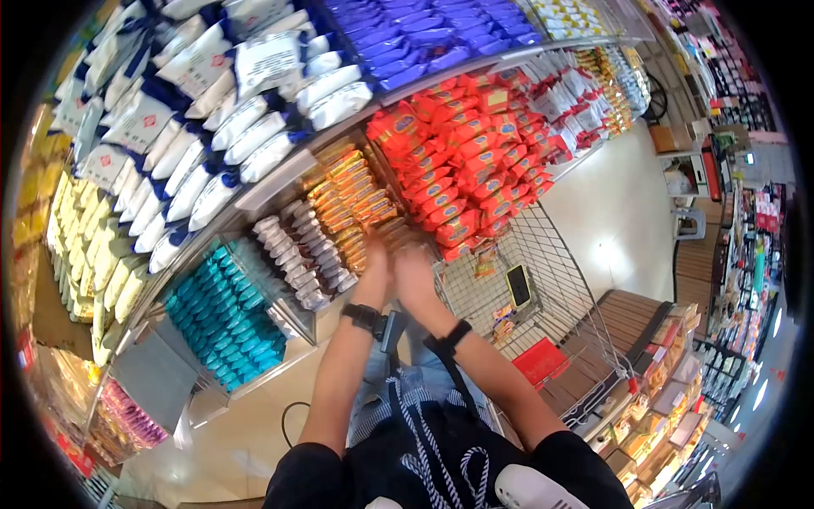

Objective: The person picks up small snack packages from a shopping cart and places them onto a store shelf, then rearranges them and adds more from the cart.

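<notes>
Both my hands reach into a shelf compartment of small wrapped snacks. My left hand (374,265) is blurred at the gold-orange packets (352,197), close beside my right hand (412,270). Motion smears the fingers of both, and anything between them cannot be made out. Brown-and-white packets (298,254) lie in rows just left of my hands. Red packets (462,161) are heaped above and to the right of them. Black bands circle both wrists, and a small device hangs at the left one.
A wire shopping cart (555,254) stands at the right, holding a phone (518,286) and a few small packets. Teal packets (229,310) fill a bin at the left. White-and-blue packets (263,64) and purple packets (432,38) line the upper shelf.
</notes>
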The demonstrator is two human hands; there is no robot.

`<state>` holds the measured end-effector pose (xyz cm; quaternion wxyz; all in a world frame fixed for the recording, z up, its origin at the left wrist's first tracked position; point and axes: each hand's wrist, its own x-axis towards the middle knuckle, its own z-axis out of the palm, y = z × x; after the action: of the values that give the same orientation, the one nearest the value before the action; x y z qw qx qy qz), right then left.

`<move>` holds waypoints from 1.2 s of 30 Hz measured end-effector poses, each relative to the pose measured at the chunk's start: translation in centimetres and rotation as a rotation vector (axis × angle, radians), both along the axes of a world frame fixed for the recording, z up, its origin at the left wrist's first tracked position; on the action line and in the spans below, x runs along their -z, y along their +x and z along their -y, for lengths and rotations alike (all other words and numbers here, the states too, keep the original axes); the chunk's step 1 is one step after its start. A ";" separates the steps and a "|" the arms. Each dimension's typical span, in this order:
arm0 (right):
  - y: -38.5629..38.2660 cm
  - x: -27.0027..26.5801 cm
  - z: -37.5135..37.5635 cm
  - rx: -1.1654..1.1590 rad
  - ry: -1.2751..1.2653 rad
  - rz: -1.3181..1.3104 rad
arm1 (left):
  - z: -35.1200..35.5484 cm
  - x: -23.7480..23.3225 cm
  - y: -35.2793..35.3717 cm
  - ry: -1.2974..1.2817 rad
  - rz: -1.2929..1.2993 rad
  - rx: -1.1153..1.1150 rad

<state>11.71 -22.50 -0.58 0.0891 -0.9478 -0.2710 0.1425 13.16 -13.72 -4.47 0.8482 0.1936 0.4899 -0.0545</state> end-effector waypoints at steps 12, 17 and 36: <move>-2.9 2.0 20.6 0.723 0.558 0.059 | -1.1 1.4 -0.3 0.049 -0.141 0.145; -1.3 18.5 29.8 1.137 0.401 -0.283 | -0.9 1.6 -2.9 0.349 -0.160 0.114; 5.9 32.6 28.2 1.411 0.549 0.163 | 6.1 -0.7 -8.5 1.934 -0.332 0.769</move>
<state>17.63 -50.68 -33.19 0.3712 -0.8478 0.3677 -0.0909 4.68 -19.83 -3.75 0.1806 0.9202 0.3404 0.0684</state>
